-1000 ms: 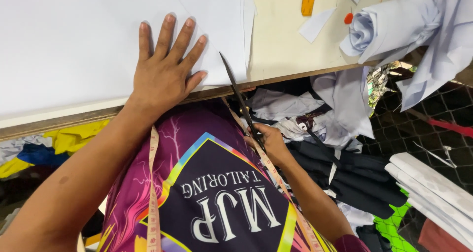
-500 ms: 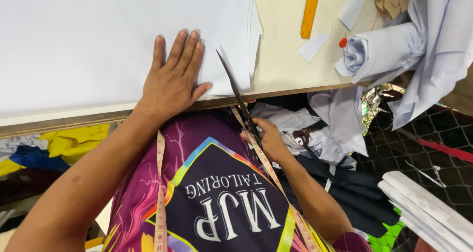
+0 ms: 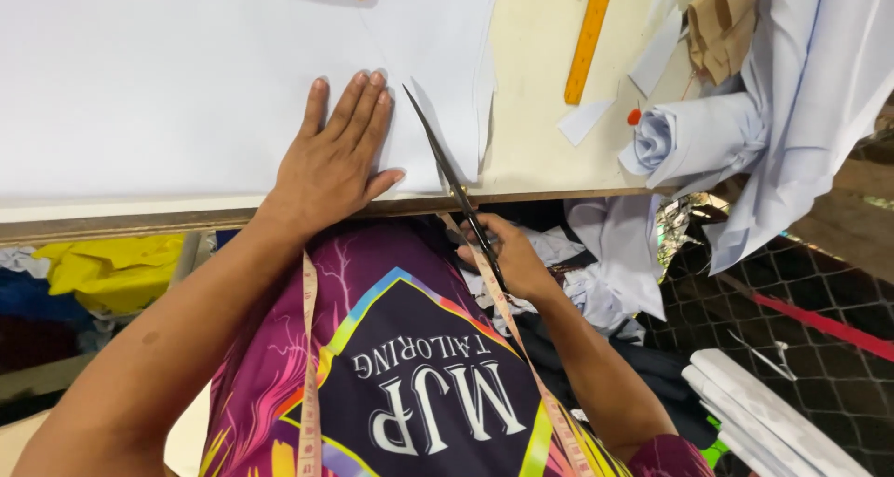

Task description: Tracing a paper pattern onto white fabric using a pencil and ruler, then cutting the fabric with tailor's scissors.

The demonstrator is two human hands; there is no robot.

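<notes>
Gripping the handles of dark scissors [image 3: 445, 165] at the near edge of the bench [image 3: 531, 76], the right hand [image 3: 510, 258] has its grip clenched around them, blades angled up and left into the white fabric [image 3: 186, 76]. Just left of the blades, the left hand [image 3: 335, 160] lies flat on that fabric, grip released, fingers spread. Farther right on the bench lie a yellow ruler [image 3: 589, 37] and a rolled pale blue cloth [image 3: 694, 137]. A measuring tape [image 3: 309, 347] hangs over the person's purple shirt.
</notes>
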